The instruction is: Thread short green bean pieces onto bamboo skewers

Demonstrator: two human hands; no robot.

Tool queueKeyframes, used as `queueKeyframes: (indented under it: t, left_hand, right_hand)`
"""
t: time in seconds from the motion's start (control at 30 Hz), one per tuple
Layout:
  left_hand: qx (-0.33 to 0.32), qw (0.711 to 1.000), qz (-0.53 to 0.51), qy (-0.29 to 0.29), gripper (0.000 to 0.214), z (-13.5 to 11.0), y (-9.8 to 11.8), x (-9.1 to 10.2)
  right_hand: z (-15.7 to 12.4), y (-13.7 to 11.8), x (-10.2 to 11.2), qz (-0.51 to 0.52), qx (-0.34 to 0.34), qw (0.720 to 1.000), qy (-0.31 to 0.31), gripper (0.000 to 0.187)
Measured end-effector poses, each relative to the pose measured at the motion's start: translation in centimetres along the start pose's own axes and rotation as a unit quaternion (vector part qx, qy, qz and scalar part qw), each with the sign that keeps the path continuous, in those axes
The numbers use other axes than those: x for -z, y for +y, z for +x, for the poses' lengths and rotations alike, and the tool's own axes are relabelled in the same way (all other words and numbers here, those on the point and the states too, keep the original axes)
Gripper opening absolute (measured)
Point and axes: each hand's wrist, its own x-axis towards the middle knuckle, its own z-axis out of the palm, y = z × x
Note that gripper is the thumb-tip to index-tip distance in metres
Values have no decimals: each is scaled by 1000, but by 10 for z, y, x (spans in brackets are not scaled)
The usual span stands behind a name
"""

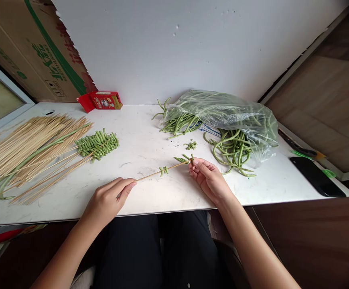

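My left hand [110, 198] is closed on the lower end of a thin wooden skewer [150, 175], which slants up to the right over the white table. A few short green bean pieces [163, 171] sit partway along it. At the skewer's far tip, my right hand [206, 176] pinches another bean piece [192, 158]; whether the tip has gone through it I cannot tell. Just behind those fingers lie some cut bean pieces [181, 159]. To the left, several skewers filled with bean pieces [98, 144] lie side by side.
Many bare skewers [39, 136] cover the left, with long beans [24, 164] across them. Long green beans [234, 150] spill from a clear plastic bag [222, 106] at the back right. A red box [106, 100] stands behind; a black phone [315, 176] lies at the right edge.
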Motion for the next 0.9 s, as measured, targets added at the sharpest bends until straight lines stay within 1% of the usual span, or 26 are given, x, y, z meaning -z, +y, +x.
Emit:
queueKeyframes:
  t: [0.3,0.43,0.63,0.9]
  left_hand:
    - [-2,1000,-1,-3,15,0,-1,0]
    - [4,1000,-6,-13,15,-1,-2,0]
    - [3,1000,-4,-12,14,-2,-3,0]
    - [5,1000,-7,-18,13,-3,-5,-1]
  right_hand:
    - [1,2,1,-3,7,1000,11,24]
    - [1,3,1,-7,12,1000,25,23]
    - [1,2,-1,-8,20,999,46,23]
    - [1,4,1,-15,18,999,45,25]
